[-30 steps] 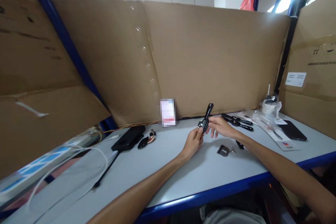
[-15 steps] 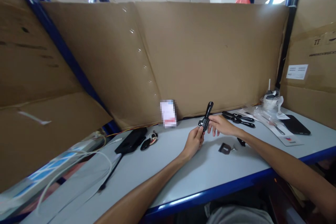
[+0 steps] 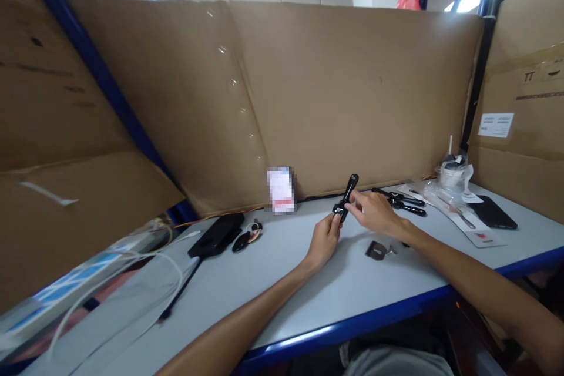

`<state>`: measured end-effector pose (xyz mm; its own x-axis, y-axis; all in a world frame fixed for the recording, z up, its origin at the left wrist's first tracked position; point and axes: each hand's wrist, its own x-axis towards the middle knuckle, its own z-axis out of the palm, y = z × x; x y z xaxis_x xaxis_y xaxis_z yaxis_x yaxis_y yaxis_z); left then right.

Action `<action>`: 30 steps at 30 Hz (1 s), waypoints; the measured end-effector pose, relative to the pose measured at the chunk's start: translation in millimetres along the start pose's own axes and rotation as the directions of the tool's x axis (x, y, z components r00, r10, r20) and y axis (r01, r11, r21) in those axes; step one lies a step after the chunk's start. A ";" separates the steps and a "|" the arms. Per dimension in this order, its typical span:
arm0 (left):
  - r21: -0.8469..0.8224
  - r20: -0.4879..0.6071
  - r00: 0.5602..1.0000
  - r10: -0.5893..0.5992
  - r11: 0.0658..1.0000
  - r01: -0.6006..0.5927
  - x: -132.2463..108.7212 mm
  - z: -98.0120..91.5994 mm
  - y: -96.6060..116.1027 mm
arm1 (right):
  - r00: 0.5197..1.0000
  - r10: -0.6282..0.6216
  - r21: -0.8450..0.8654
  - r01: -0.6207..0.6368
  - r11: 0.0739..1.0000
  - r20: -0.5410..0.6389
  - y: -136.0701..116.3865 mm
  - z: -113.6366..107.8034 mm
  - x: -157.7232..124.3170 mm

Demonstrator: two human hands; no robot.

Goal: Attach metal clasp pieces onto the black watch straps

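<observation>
A black spokeshave (image 3: 351,187) is held above the table, tilted, with one handle pointing up and away. My left hand (image 3: 324,241) is closed around its lower end and hides the other handle. My right hand (image 3: 374,211) pinches it near the middle body, thumb and fingertips closed at the base of the upper handle. Below my right hand lie a dark slotted blade (image 3: 376,250) and a small metal screw (image 3: 390,251). A small black piece (image 3: 405,244) is mostly covered by my right forearm. Behind that hand rest more black spokeshaves (image 3: 408,207).
At right lie a black phone (image 3: 496,212), a clear package on card (image 3: 482,239) and a cup in plastic (image 3: 452,173). A lit phone (image 3: 282,191) leans on the cardboard wall (image 3: 352,88). Left are a black device (image 3: 215,235), keys (image 3: 241,241), cables and a power strip (image 3: 66,296).
My right hand has moved in to the spokeshave, its loose fingers now closing at the handle. My left hand keeps its hold. The view has shifted slightly.
</observation>
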<state>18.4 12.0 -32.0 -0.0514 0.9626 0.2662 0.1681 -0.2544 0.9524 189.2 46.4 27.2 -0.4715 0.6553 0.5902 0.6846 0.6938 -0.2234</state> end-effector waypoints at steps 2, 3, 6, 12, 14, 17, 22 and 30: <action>0.151 -0.045 0.990 0.135 0.980 -0.127 1.7 -0.6 -0.7 | 0.998 -0.057 -0.116 0.061 0.991 0.041 -11.2 -1.6 -5.3; 0.218 -0.051 0.981 0.189 0.960 -0.173 2.2 -1.1 -0.5 | 0.996 -0.071 -0.161 0.079 0.984 0.054 -16.2 -2.4 -7.2; 0.313 -0.033 0.968 0.247 0.923 -0.225 2.4 -1.9 1.4 | 0.992 -0.076 -0.263 0.101 0.960 0.104 -26.6 -4.2 -9.7; 0.404 0.011 0.959 0.282 0.876 -0.262 -1.3 0.0 4.8 | 0.976 -0.047 -0.378 0.126 0.917 0.211 -32.7 -1.7 -7.6; 0.422 0.013 0.957 0.289 0.866 -0.267 -1.8 0.4 4.1 | 0.975 -0.050 -0.386 0.132 0.913 0.215 -33.2 -0.6 -7.5; 0.440 0.018 0.957 0.290 0.857 -0.268 -1.6 -0.3 1.6 | 0.969 -0.053 -0.390 0.147 0.909 0.242 -33.8 1.1 -7.9; 0.450 0.034 0.959 0.280 0.853 -0.265 -1.0 -2.9 -1.8 | 0.973 0.012 -0.318 0.064 0.946 0.232 -35.6 8.4 -8.8; 0.457 -0.002 0.974 0.228 0.866 -0.202 -3.5 0.8 1.3 | 0.980 0.169 -0.084 -0.160 0.983 0.108 -29.9 27.7 -7.6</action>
<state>19.5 8.4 -31.8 -0.0133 0.8788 0.4770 0.6059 -0.3724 0.7030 156.9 28.9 8.0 -0.4062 0.7915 0.4567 0.7956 0.5522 -0.2492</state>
